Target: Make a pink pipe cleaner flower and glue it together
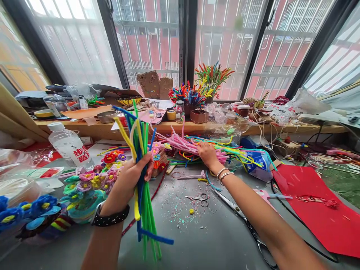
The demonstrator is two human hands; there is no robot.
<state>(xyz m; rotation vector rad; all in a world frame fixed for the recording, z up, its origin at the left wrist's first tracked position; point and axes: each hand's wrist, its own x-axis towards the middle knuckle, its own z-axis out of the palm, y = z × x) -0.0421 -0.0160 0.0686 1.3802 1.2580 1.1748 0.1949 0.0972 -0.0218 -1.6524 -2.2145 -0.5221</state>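
Observation:
My left hand (137,170) is closed around an upright bundle of green, blue and yellow pipe cleaners (146,210), held above the grey table (174,240). A bent blue one sticks out at the bundle's lower end. Farther back and to the right, my right hand (207,153) rests on a pile of pink pipe cleaners (184,144), its fingers curled down among them; whether it grips any is hard to make out. Green, orange and blue stems (239,152) spread out to the right of that hand.
Small scissors (201,198) and glitter lie mid-table, with large scissors (233,204) beneath my right forearm. Fuzzy flowers (92,180) and a plastic bottle (69,144) stand left. Red sheets (317,202) lie right. A cluttered wooden sill (165,127) runs along the back.

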